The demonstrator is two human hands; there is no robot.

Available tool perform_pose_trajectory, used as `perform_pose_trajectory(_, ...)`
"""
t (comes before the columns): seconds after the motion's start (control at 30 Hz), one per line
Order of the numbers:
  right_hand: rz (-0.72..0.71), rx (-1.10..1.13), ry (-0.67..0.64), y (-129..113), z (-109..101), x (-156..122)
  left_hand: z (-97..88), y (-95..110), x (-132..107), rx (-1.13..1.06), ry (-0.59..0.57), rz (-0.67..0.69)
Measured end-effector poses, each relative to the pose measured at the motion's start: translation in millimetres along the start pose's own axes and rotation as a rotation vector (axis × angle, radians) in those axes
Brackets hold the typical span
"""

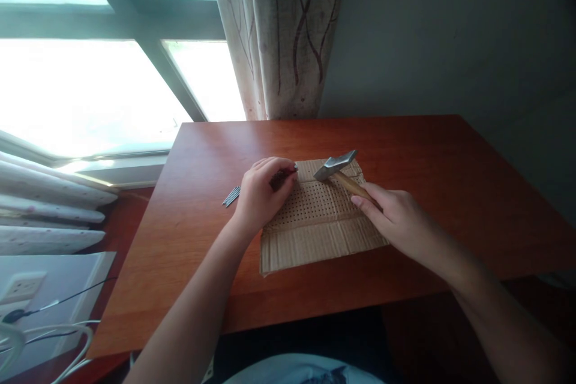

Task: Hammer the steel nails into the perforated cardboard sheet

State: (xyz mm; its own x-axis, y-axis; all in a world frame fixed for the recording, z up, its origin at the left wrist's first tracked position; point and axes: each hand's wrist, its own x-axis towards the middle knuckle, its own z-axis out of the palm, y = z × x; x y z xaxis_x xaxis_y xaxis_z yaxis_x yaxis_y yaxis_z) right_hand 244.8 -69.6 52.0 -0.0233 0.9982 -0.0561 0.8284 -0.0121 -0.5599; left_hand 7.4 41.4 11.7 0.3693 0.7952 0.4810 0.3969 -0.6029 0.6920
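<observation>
Fingers (377,192) of R hand (396,213) are wrapped round the wooden handle of a hammer (335,166), thumb laid along it; L hand (263,190) is curled, index & thumb tips brought nearly together, w/ a tiny shiny item (296,168) pinched btwn them. Its ID can't be made out: most is hidden by the fingers, & the L palm hollow is lost in shadow. Lower end of the handle is covered by R hand; whether the cardboard is touched by the hammer head can't be told.

Metal nails (231,196) are laid in a small bunch on the wooden table (189,216), just L of L hand, partly hidden by it. Corrugated cardboard sheet (315,247) is set btwn both hands, its L edge partly covered by L hand; a grid of small dark holes (321,198) is seen mid-sheet. Hammer head is held above the sheet's far part, near L fingertips but apart. Both forearms, plus the shirt (301,372) at bottom, are cut off by frame. Window (90,90) is blown out, outside detail lost. White cables (85,331) by the wall socket (22,288) are cropped at L.
</observation>
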Motion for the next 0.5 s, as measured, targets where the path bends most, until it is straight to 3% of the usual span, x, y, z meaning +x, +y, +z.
perform_pose_trajectory(0.5, 0.009, -0.019, -0.033, -4.0, -5.5, 1.7, -0.4, -0.9, 1.9, -0.090, -0.111, -0.037)
